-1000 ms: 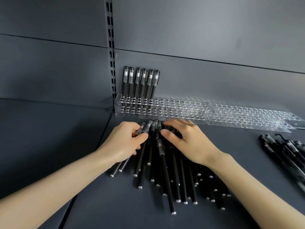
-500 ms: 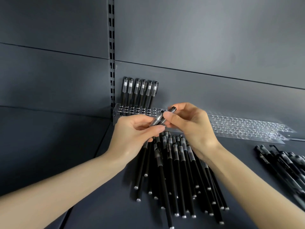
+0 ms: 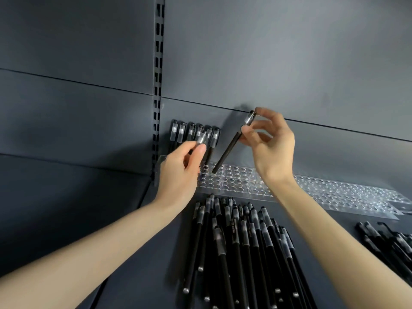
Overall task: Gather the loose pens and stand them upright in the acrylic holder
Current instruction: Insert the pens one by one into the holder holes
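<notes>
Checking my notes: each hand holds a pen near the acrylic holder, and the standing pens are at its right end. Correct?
No: the head view shows the standing pens at the left end of the acrylic holder. The left hand and right hand each hold a pen.

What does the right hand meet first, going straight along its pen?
The pen in the right hand aims down-left at the acrylic holder, likely open holes beside the standing pens; depth unclear.
</notes>
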